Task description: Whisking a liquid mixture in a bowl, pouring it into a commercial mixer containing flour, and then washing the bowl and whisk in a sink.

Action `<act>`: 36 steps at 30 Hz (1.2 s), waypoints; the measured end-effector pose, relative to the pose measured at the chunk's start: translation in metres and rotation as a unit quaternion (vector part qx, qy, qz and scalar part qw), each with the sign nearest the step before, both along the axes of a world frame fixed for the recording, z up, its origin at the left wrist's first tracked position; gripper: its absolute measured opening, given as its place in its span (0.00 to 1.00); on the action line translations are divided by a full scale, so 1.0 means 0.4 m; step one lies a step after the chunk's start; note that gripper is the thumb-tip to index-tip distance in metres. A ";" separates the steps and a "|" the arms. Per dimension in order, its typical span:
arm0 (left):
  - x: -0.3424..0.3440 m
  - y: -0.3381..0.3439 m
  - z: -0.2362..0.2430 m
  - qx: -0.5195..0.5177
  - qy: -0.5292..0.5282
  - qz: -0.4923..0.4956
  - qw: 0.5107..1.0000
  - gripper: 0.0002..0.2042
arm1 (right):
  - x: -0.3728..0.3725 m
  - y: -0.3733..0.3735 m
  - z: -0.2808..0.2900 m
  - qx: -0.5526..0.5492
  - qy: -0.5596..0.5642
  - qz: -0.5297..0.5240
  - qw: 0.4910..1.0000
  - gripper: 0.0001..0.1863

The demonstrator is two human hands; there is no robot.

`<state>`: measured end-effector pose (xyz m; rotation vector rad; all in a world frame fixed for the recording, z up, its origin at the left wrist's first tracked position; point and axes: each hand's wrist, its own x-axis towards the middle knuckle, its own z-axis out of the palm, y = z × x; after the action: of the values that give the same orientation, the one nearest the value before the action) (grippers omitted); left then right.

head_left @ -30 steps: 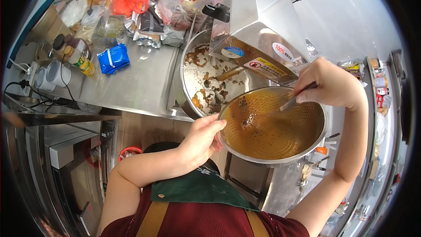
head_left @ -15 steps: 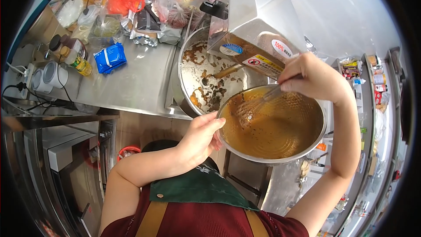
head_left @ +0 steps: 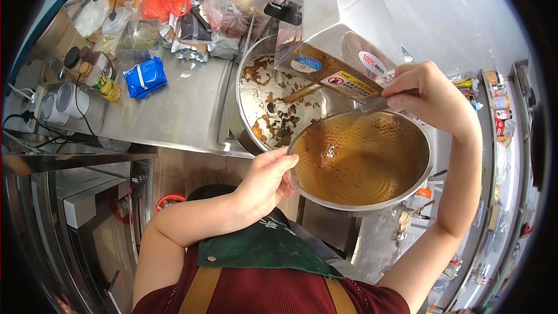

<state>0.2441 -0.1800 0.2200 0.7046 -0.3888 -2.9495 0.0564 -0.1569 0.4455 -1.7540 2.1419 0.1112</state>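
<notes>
My left hand (head_left: 266,179) grips the near rim of a round steel bowl (head_left: 325,196) held in the air at chest height. Its inside is coated with a thin brown liquid and specks. My right hand (head_left: 429,97) is closed on the handle of a metal utensil (head_left: 372,104) at the bowl's far rim; the utensil's working end is blurred. Just behind the bowl stands a larger steel basin (head_left: 250,87) with brown scraps stuck to its floor and a wooden-handled tool lying in it.
A steel machine housing (head_left: 337,29) with stickers rises beside the basin. The steel counter (head_left: 180,110) carries a blue packet (head_left: 145,77), small bottles (head_left: 102,81), white cups (head_left: 64,102) and several plastic bags at the back. Shelves with jars line the right edge.
The bowl has risen and tilted nearer to me. My right hand has moved from inside the bowl up to its far rim, drawing the utensil out of the liquid.
</notes>
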 end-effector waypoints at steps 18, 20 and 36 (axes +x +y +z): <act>0.012 0.022 -0.003 0.087 0.011 -0.017 0.996 0.03 | 0.015 0.001 0.069 0.077 -0.015 -0.015 0.997 0.06; 0.013 0.020 0.008 0.094 0.021 -0.017 0.995 0.04 | 0.012 -0.024 0.055 0.123 -0.045 0.022 0.991 0.07; 0.025 0.005 0.013 0.089 0.032 -0.018 0.995 0.07 | 0.057 -0.126 0.028 0.216 -0.057 0.047 0.974 0.06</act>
<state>0.2542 -0.1778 0.2254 0.6255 -0.1346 -3.0589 0.0791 -0.2073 0.4567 -1.5601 1.7862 0.4541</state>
